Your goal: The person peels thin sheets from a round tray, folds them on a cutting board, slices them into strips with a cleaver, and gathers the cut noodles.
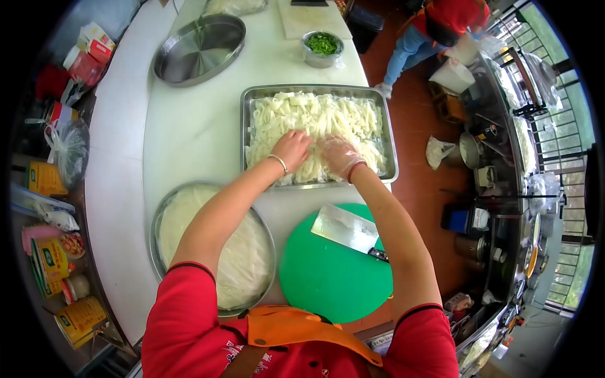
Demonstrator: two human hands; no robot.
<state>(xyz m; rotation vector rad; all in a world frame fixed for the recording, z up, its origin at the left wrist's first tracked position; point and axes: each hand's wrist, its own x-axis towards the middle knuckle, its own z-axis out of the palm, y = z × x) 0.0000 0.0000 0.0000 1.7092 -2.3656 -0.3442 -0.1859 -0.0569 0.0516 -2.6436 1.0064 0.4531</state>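
Wide, flat white noodles fill a rectangular metal tray on the worktop. My left hand, with a bangle at its wrist, is in the front middle of the heap, its fingers curled round noodles. Close to its right is my right hand, in a clear plastic glove with a red bracelet at the wrist. Its fingers are closed on noodles too, the tips partly hidden among them. Nearer to me, a cleaver lies on a round green cutting board, its handle partly by my right forearm.
A round pan with a pale sheet stands under my left arm. At the back are an empty round pan, a bowl of chopped greens and a pale board. Another person stands across the aisle, by a crowded counter.
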